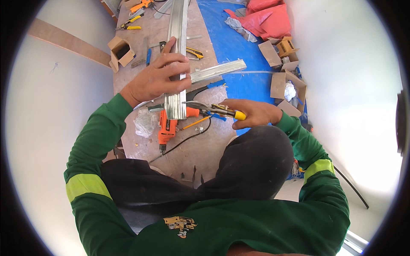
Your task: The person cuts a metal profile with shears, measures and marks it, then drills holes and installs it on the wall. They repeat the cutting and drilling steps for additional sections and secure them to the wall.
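Note:
My left hand (164, 72) is wrapped round a long silvery metal channel (175, 107), which runs away from me with its near end over the work surface. In my right hand (256, 113) is a pair of tin snips (213, 109) with yellow-tipped handles. Their jaws touch, or come very close to, the right edge of the channel near its near end; whether they bite into it I cannot tell. Under that end lies an orange power drill (166, 130), partly covered. A second, shorter metal channel (220, 70) slants off to the right, beside my left fingers.
A pencil (196, 123), a black cord (188, 142) and crumpled clear plastic (145, 123) lie near the drill. Farther off are a yellow utility knife (194, 52), yellow-handled pliers (130, 26) and a small carton (121, 53). Open cardboard boxes (279, 87) and red sheeting (269, 21) stand right.

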A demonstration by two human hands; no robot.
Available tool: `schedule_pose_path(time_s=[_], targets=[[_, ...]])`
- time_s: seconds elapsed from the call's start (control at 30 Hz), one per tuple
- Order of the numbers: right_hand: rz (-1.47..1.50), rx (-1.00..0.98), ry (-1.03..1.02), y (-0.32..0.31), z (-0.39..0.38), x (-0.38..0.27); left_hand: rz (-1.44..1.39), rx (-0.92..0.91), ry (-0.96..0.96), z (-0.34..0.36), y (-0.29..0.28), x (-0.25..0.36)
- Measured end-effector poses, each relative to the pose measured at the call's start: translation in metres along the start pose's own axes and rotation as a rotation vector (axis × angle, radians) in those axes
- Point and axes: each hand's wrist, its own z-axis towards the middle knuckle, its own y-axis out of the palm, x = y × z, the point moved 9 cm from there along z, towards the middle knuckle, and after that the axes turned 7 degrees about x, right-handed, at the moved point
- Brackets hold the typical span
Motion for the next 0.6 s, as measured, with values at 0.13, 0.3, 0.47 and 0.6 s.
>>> schedule_pose_path(time_s=[0.13, 0.3, 0.47, 0.6], targets=[[-0.014, 0.029, -0.089, 0.002, 0.003, -0.007, -0.03, 0.053, 0.033, 0.007, 0.004, 0.01], [0.004, 0.018, -0.089, 0.004, 0.001, -0.009, -0.081, 0.105, 0.063, 0.012, 0.007, 0.016], [0.096, -0.016, -0.058, 0.006, -0.001, -0.009, -0.088, 0.122, 0.064, 0.016, 0.009, 0.015], [0.1, -0.021, -0.074, 0.007, -0.002, -0.009, -0.092, 0.104, 0.071, 0.019, 0.012, 0.016]])
